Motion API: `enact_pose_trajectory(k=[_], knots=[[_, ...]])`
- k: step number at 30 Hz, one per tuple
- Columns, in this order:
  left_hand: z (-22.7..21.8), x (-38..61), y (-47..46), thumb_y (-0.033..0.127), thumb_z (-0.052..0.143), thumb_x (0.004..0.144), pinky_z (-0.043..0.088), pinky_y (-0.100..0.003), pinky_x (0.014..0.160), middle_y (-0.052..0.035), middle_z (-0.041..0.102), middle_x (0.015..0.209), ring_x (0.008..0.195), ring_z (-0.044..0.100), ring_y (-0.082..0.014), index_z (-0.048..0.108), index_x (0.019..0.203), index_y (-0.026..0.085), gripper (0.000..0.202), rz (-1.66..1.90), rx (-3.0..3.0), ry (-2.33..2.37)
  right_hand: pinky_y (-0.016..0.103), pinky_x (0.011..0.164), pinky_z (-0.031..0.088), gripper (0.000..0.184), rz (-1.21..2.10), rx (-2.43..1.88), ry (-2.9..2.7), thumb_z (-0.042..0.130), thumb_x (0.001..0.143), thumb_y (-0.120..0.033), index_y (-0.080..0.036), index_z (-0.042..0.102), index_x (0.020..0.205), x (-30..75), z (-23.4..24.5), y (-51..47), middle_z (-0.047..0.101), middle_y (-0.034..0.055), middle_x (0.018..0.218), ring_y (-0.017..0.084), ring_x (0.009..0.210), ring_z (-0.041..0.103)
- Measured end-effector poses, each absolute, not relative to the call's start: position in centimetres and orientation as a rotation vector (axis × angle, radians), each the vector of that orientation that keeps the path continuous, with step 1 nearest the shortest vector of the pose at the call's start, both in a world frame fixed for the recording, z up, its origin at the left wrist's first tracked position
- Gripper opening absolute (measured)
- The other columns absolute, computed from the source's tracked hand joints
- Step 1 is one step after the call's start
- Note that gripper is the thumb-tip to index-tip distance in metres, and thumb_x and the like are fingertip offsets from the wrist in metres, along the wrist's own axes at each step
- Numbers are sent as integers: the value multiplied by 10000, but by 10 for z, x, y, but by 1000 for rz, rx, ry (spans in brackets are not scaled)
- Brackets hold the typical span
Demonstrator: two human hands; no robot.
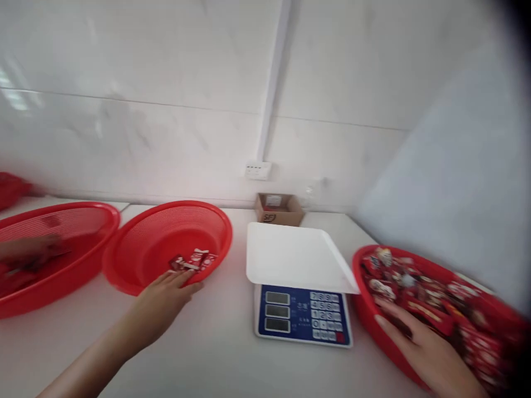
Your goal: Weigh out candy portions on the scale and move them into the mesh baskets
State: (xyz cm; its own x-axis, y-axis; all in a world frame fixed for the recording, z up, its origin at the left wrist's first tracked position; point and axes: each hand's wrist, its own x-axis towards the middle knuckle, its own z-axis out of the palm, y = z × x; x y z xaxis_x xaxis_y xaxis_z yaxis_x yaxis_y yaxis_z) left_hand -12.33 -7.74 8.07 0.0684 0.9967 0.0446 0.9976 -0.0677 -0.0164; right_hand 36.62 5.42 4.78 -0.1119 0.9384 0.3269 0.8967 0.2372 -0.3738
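My left hand (168, 293) reaches over the near rim of a red basket (136, 276), fingers stretched toward a few red and white packets (193, 261) lying inside; it looks open and holds nothing I can make out. My right hand (418, 342) lies flat in another red basket (363, 309) at the right, which is heaped with several red wrapped sweets (431, 298). Its fingers are spread over the sweets. Between the two baskets stands a scale (302, 315) with a white pan (290, 254) and a blue keypad front.
A third red basket (83, 221) sits at the far left, with another person's hand (29, 254) in it. A small open cardboard box (277, 210) stands against the white wall behind the scale. A socket strip (258, 170) hangs on the wall.
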Motion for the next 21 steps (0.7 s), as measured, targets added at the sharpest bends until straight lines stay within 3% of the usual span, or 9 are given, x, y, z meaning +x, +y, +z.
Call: enact_pose_trajectory(k=[3,7,12,21], knots=[[69,-133,-65,296,428,883,415,-540,1026,-38,514,1406,1325,426,-324,679,1114,340,345,-277,-2139,-2043,356,940,486,501,310,-1735,-2057,474,819,-472,-172,644,1183,365,71,42,645,86,1220,247,1127,602],[69,-105,-43,420,381,923,498,-454,976,-6,521,1399,1322,440,-274,645,1137,343,349,-702,-2197,-1959,374,996,432,494,463,-1882,-2091,426,861,-432,-189,598,1255,364,89,31,617,69,1266,241,1178,565],[83,-50,-16,469,424,922,511,-443,955,-45,554,1367,1306,460,-285,647,1144,286,364,-916,-2398,-1789,398,1052,369,496,659,-1907,-2105,482,841,-432,-204,577,1272,364,95,30,557,72,1346,264,1238,506],[86,-22,5,459,441,914,501,-414,965,-33,595,1323,1251,524,-262,602,1231,295,392,-905,-2636,-1849,392,1053,383,490,881,-1843,-1968,533,788,-454,-216,595,1211,371,109,27,576,58,1322,267,1222,513]])
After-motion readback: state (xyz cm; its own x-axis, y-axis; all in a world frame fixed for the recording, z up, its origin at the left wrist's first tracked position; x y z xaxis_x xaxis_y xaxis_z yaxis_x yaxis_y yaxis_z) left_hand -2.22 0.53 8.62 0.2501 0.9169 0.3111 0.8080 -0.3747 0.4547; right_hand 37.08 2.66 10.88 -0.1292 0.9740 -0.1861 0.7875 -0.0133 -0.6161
